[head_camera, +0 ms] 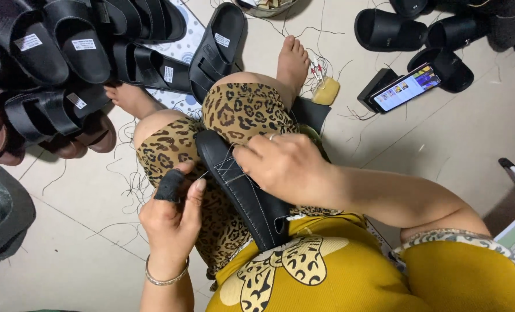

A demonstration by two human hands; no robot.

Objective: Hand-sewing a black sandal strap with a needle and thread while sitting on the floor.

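While held in both hands' (pixel 173 216) (pixel 280 164) closed grip, black sandal (pixel 240 185) lengthwise along the lap, toe away.

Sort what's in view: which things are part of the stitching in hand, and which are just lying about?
In use:
black sandal on the lap
white thread
left hand, black finger guard
right hand

Lying about:
pile of black sandals
phone
thread scraps on the floor

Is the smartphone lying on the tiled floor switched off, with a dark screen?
No, the smartphone on the tiled floor shows a lit screen with colourful pictures.
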